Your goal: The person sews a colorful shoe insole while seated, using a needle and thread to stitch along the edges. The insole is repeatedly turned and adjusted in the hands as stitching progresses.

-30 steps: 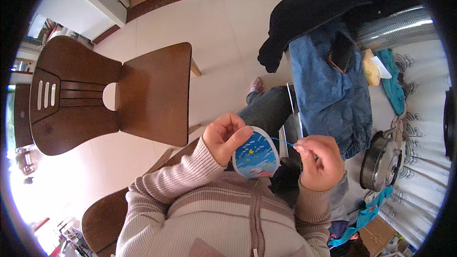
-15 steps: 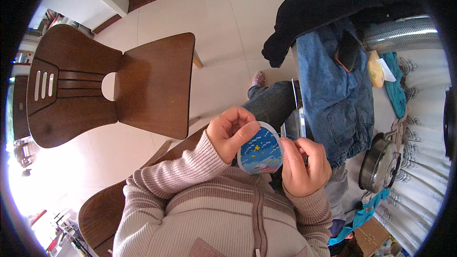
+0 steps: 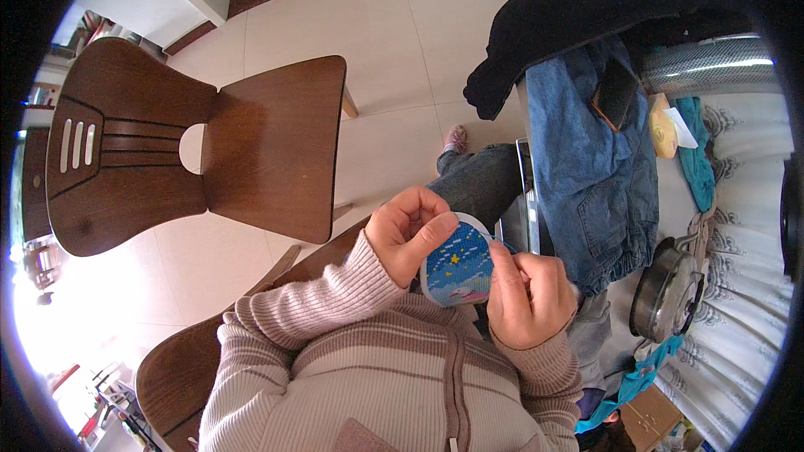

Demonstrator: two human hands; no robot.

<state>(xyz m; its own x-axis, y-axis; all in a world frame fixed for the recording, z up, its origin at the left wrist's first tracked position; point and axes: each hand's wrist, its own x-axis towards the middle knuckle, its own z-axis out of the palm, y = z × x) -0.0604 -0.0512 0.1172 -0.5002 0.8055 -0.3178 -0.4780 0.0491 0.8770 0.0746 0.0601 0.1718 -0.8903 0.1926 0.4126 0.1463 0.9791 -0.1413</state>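
Observation:
A small rounded piece of cross-stitch embroidery [image 3: 457, 261] is held up before my chest. It has a white border, a blue ground with yellow stars and white dashes, and pink near its lower edge. My left hand [image 3: 410, 233] grips its upper left edge between thumb and curled fingers. At the right edge, my right hand [image 3: 529, 291] is closed in a pinch, its thumb and forefinger against the cloth. A bit of blue, perhaps thread, shows by those fingertips; whatever they pinch is too small to make out.
To the left stands a brown wooden chair [image 3: 272, 151]. On the right, blue denim clothing [image 3: 578, 176] lies with a dark phone [image 3: 615, 96] on it, below a black garment [image 3: 578, 25]. A lidded pot [image 3: 667, 289] sits further right, beside a patterned white curtain [image 3: 733, 318].
My right hand has shifted slightly left, its fingertips now overlapping the embroidery's right edge. My left hand keeps its grip almost unmoved.

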